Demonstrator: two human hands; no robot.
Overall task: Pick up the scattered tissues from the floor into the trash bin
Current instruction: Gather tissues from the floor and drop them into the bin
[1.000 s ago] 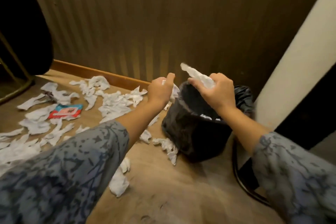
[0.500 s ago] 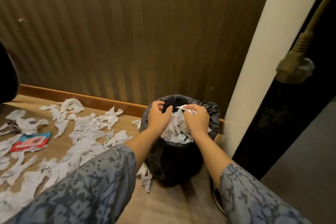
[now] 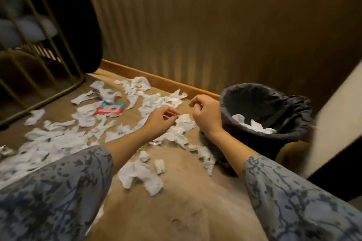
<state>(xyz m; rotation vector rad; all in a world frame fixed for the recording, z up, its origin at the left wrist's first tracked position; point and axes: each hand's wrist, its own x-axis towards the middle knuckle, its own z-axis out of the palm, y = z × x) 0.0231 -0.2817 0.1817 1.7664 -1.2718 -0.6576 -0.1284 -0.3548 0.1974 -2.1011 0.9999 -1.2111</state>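
Observation:
Several white crumpled tissues (image 3: 141, 175) lie scattered over the brown floor, from the far left to the foot of the bin. The trash bin (image 3: 293, 123), lined with a black bag, stands at the right by the wall and holds white tissues (image 3: 254, 124). My left hand (image 3: 160, 120) hovers over the tissues left of the bin, fingers loosely curled and holding nothing. My right hand (image 3: 205, 113) hangs just left of the bin's rim, also loosely curled and empty.
A red and blue tissue packet (image 3: 109, 109) lies among the tissues. A metal-framed chair (image 3: 39, 76) stands at the far left. A ribbed wall with a wooden skirting (image 3: 156, 78) runs behind. A pale post (image 3: 337, 119) rises right of the bin.
Both hands dropped their tissues into the bin and drew back to the left, now empty above the floor. The view swung left and down.

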